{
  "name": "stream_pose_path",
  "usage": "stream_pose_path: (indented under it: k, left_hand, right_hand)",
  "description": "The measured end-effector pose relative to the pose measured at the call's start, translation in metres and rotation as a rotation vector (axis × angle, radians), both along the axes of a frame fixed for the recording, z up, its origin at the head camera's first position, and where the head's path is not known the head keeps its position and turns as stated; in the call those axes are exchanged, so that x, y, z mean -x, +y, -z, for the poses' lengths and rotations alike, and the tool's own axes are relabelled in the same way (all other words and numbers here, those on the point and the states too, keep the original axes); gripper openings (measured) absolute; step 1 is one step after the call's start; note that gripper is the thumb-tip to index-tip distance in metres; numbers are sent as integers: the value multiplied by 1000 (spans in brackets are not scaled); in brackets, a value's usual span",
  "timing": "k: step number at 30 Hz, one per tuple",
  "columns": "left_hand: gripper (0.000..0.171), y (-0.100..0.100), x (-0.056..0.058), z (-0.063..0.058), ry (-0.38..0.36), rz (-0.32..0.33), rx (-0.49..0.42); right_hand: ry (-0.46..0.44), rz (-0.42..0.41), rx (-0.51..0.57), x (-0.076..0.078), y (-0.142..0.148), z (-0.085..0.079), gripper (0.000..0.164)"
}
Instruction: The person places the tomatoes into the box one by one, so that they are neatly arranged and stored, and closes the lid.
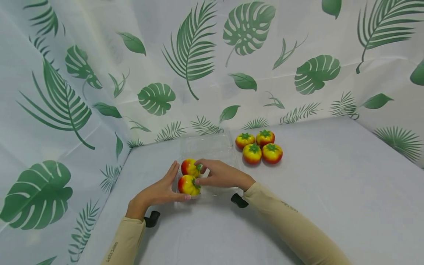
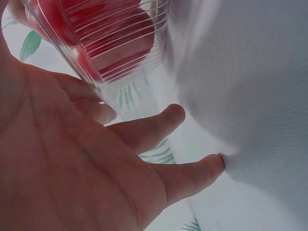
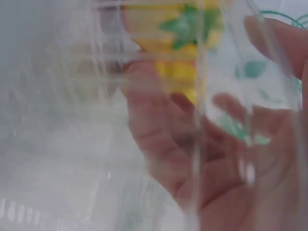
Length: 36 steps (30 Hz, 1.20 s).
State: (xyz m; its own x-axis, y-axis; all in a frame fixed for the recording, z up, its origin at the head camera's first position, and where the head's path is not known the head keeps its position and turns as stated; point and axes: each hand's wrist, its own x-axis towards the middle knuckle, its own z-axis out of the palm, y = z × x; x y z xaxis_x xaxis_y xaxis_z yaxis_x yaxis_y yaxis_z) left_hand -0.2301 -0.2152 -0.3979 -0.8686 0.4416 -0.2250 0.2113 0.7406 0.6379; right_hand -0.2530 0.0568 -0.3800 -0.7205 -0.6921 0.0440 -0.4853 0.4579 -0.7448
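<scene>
Two glossy red-and-yellow tomatoes with green star-shaped tops, a far one (image 1: 190, 168) and a near one (image 1: 188, 185), sit along the left side of a clear plastic box (image 1: 218, 192). My right hand (image 1: 225, 175) reaches over the box from the right, thumb at the near tomato and bent fingers at the far one. Seen through ribbed plastic in the right wrist view, its thumb (image 3: 274, 41) stands apart from the fingers. My left hand (image 1: 159, 189) spreads along the box's left side, fingers straight, thumb at the front edge.
Several more tomatoes (image 1: 252, 154) stand grouped on the table to the right of the box. The box's clear lid (image 1: 207, 143) lies back toward the wall. A leaf-printed white sheet (image 1: 205, 106) rises behind and at the left of the pale tabletop (image 1: 318, 165).
</scene>
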Motion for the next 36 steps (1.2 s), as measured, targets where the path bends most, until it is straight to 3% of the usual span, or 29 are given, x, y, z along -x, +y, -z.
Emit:
stream_pose_path:
  k: [9, 20, 25, 31, 36]
  left_hand:
    - [135, 2, 0, 1, -5, -32, 29]
    - [135, 3, -1, 1, -13, -44, 23]
    - [135, 3, -1, 2, 0, -26, 22]
    - [135, 2, 0, 1, 13, -5, 18]
    - [135, 2, 0, 0, 11, -2, 22]
  right_hand:
    - [40, 71, -7, 6, 24, -8, 54]
    - [-73, 88, -73, 9, 49, -19, 51]
    - [-81, 108, -27, 11, 62, -24, 49]
    - [-22, 184, 15, 15, 82, -33, 50]
    - [-24, 286, 58, 18, 104, -41, 52]
